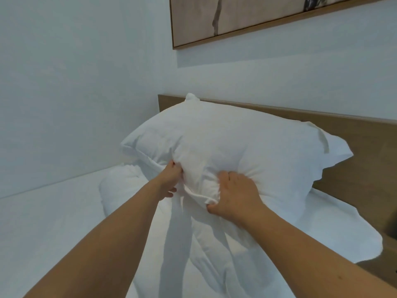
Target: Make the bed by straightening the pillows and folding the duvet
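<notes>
— What is the pillow [225, 147] covered in?
— White matt cloth, creased where it is gripped. The duvet [193, 244] is covered in the same soft, rumpled cloth.
— And the headboard [354, 151]?
— Smooth matt wood. The picture frame [236, 30] is edged in similar pale wood, against a smooth painted wall [75, 82].

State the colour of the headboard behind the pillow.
The headboard is light brown, wood-toned, clearest in the head view.
</notes>
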A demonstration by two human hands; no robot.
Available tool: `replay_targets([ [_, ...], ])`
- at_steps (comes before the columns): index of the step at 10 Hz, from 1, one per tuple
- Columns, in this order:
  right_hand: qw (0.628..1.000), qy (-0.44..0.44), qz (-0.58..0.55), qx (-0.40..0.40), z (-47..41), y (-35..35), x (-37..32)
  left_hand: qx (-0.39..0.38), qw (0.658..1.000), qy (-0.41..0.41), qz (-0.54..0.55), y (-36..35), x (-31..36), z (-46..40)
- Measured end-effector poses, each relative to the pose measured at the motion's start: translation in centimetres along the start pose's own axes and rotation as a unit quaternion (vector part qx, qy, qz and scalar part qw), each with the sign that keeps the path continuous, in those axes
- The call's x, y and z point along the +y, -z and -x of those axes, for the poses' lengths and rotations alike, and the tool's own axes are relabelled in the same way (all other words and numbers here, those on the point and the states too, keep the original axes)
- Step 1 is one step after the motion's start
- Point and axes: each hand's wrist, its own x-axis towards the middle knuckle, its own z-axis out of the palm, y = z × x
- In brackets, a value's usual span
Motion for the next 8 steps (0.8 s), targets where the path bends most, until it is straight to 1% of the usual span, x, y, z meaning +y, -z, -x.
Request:
replay_targets([
  [1, 1.000, -0.003, -0.001, 0.008, 0.0, -0.1, -0.4, 0.026, 0.999, -0.015, -0.016, -0.1, -0.4, 0.4],
  [2, 1.000, -0.013, -0.002, 0.008, 0.5, 0.6, -0.7, 0.063, 0.994, -0.060, -0.072, 0.3, -0.8, 2.2],
  [3, 1.000, -0.027, 0.003, 0.004, 1.0, 1.3, -1.2, 0.069, 0.979, -0.093, -0.165, 1.4, -0.4, 4.5],
  [4, 0.999, -0.048, -0.003, -0.002, 1.1, 1.7, -1.4, 0.072, 0.966, -0.112, -0.223, 2.2, 1.2, 5.4],
  [5, 0.999, -0.033, 0.009, 0.024, 1.6, 1.8, -1.6, 0.134, 0.960, -0.132, -0.207, 2.0, 1.4, 6.4],
  [6, 0.997, -0.019, 0.051, 0.056, 3.2, 2.1, -1.8, 0.160, 0.945, -0.179, -0.223, 0.9, -0.7, 8.3],
  [7, 0.994, 0.012, 0.060, 0.094, 5.9, 2.4, -2.3, 0.188, 0.923, -0.215, -0.258, 0.1, -4.1, 11.0],
  [8, 0.987, 0.048, 0.051, 0.142, 10.3, 2.6, -3.2, 0.244, 0.878, -0.272, -0.310, -0.3, -6.5, 14.3],
])
